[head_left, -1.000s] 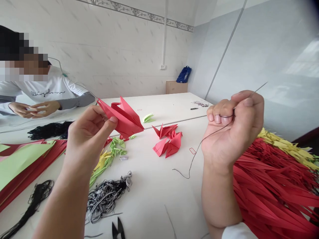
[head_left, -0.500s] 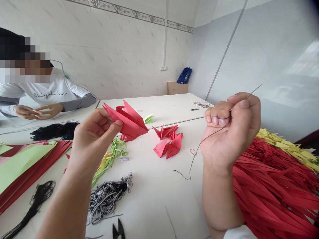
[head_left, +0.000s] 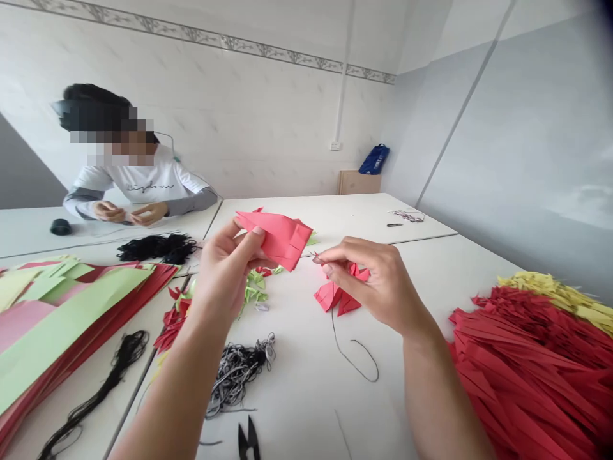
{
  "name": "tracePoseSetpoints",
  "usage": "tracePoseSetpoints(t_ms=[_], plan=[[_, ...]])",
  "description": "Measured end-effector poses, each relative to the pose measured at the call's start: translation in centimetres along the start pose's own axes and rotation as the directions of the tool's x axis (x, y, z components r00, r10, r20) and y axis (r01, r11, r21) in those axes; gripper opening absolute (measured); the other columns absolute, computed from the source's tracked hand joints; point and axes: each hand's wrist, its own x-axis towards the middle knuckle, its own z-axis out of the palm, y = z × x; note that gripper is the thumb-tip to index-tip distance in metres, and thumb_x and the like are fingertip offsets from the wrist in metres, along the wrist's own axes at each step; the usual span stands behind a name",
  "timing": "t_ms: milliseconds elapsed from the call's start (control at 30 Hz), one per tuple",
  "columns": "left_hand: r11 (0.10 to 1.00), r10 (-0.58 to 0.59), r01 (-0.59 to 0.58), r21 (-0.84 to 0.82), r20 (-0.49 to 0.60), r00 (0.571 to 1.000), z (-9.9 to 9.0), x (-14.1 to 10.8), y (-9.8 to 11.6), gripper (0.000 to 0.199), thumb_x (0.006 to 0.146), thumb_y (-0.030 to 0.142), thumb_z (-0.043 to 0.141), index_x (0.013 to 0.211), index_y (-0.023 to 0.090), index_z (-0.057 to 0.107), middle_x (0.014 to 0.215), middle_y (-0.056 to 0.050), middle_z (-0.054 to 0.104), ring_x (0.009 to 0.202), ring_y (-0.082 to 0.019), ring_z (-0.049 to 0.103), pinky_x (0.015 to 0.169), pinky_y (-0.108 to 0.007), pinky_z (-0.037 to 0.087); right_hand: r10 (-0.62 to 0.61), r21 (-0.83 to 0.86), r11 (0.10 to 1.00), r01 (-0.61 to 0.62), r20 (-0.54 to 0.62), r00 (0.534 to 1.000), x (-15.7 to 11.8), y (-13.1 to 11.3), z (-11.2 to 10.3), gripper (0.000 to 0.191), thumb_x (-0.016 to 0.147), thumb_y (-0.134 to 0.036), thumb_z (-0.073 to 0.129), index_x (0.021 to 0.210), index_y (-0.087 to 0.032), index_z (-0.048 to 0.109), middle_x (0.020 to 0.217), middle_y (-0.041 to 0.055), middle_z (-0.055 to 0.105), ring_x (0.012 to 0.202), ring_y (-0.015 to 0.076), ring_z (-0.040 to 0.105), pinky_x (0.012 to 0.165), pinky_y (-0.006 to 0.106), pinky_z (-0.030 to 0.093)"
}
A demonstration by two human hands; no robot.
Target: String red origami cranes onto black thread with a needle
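Note:
My left hand (head_left: 228, 268) pinches a folded red paper crane (head_left: 286, 239) between thumb and fingers, raised over the table. To its right, my right hand (head_left: 376, 278) is closed in a pinch on a thin needle (head_left: 313, 254), whose tip points towards the crane without clearly touching it. A dark thread (head_left: 341, 350) hangs below the right hand and curls on the tabletop. Behind the right hand's fingers, more red folded paper pieces (head_left: 329, 296) lie on the table, partly hidden.
Black scissors (head_left: 248, 439) and a grey-black cord bundle (head_left: 239, 377) lie in front. Paper sheets (head_left: 90, 300) and black cord (head_left: 110, 383) are at left, a red paper heap (head_left: 522, 358) at right. Another person (head_left: 143, 185) sits across at the left.
My right hand has come down and left, bringing the needle close to the red crane. The crane has turned in my left hand, and the view has shifted left.

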Motion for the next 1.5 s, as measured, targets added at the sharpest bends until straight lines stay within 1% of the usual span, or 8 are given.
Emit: tracePoseSetpoints(t_ms=[600, 800, 933, 1067, 1167, 1300, 1400, 1500], plan=[[0.992, -0.080, 0.087, -0.092, 0.072, 0.994, 0.1, -0.3, 0.3, 0.023, 0.081, 0.037, 0.075, 0.093, 0.019, 0.067, 0.065, 0.003, 0.061, 0.057, -0.010, 0.061, 0.060, -0.021, 0.057, -0.042, -0.065, 0.997, 0.040, -0.021, 0.999, -0.1, -0.2, 0.5, 0.016, 0.095, -0.016, 0.057, 0.094, -0.022, 0.071, 0.080, 0.0001, 0.069, 0.068, 0.0124, 0.063, 0.061, 0.027, 0.051], [0.982, -0.154, 0.169, -0.088, 0.157, 0.976, 0.3, 0.1, -0.9, 0.019, 0.084, 0.038, 0.068, 0.087, 0.020, 0.063, 0.076, 0.000, 0.065, 0.059, -0.010, 0.060, 0.057, -0.021, 0.055, -0.034, -0.035, 0.999, 0.028, -0.195, 0.980, -0.2, -0.7, -0.2, 0.011, 0.093, -0.020, 0.062, 0.088, -0.022, 0.071, 0.081, 0.0014, 0.071, 0.072, 0.0147, 0.064, 0.065, 0.029, 0.051], [0.930, -0.190, 0.066, 0.361, 0.319, 0.929, 0.0, 0.7, -3.2, 0.018, 0.086, 0.038, 0.063, 0.090, 0.020, 0.061, 0.073, 0.000, 0.065, 0.062, -0.013, 0.060, 0.058, -0.024, 0.048, -0.016, 0.041, 0.998, 0.046, -0.543, 0.840, -0.2, -0.6, -1.1, 0.009, 0.090, -0.023, 0.066, 0.084, -0.023, 0.072, 0.077, 0.0009, 0.068, 0.062, 0.0132, 0.058, 0.059, 0.030, 0.047], [0.505, -0.330, -0.203, 0.839, 0.405, 0.852, -0.3, 0.9, -7.2, 0.014, 0.085, 0.035, 0.058, 0.087, 0.022, 0.062, 0.077, -0.001, 0.069, 0.064, -0.017, 0.060, 0.060, -0.027, 0.043, 0.078, 0.231, 0.962, 0.148, -0.748, 0.659, -0.1, 0.2, -2.4, 0.012, 0.090, -0.025, 0.064, 0.080, -0.021, 0.069, 0.066, -0.0011, 0.055, 0.053, 0.0116, 0.048, 0.052, 0.029, 0.040], [0.313, -0.380, -0.325, 0.892, 0.431, 0.818, 0.5, 0.3, -10.7, 0.029, 0.090, 0.036, 0.053, 0.114, 0.023, 0.061, 0.106, -0.009, 0.072, 0.088, -0.026, 0.068, 0.076, -0.036, 0.052, 0.132, 0.310, 0.935, 0.170, -0.752, 0.646, 0.0, 0.6, -3.1, 0.012, 0.090, -0.025, 0.061, 0.079, -0.021, 0.064, 0.066, -0.0022, 0.047, 0.053, 0.0108, 0.045, 0.051, 0.028, 0.039], [0.337, -0.209, -0.470, 0.816, 0.552, 0.808, 2.2, -1.2, -15.0, 0.057, 0.090, 0.024, 0.053, 0.145, 0.021, 0.041, 0.150, -0.017, 0.047, 0.140, -0.033, 0.045, 0.114, -0.052, 0.037, 0.126, 0.277, 0.953, 0.126, -0.736, 0.665, 0.0, 1.0, -3.1, 0.014, 0.093, -0.030, 0.057, 0.082, -0.023, 0.061, 0.068, -0.0022, 0.046, 0.053, 0.0104, 0.044, 0.051, 0.028, 0.041], [0.411, -0.183, -0.501, 0.762, 0.607, 0.773, 2.9, -2.1, -17.3, 0.066, 0.089, 0.022, 0.055, 0.151, 0.026, 0.032, 0.144, -0.012, 0.053, 0.135, -0.029, 0.049, 0.121, -0.054, 0.027, 0.113, 0.249, 0.962, 0.108, -0.729, 0.675, 0.1, 1.1, -2.9, 0.014, 0.094, -0.032, 0.056, 0.083, -0.024, 0.060, 0.070, -0.0018, 0.047, 0.055, 0.0104, 0.044, 0.053, 0.028, 0.043], [0.423, -0.187, -0.463, 0.779, 0.575, 0.797, 3.0, -2.4, -18.2, 0.055, 0.087, 0.021, 0.054, 0.141, 0.026, 0.045, 0.113, -0.007, 0.067, 0.111, -0.025, 0.062, 0.121, -0.053, 0.029, 0.124, 0.269, 0.955, 0.123, -0.740, 0.661, 0.1, 1.1, -2.7, 0.013, 0.093, -0.030, 0.058, 0.082, -0.023, 0.062, 0.073, -0.0009, 0.049, 0.055, 0.0101, 0.045, 0.053, 0.028, 0.044]])
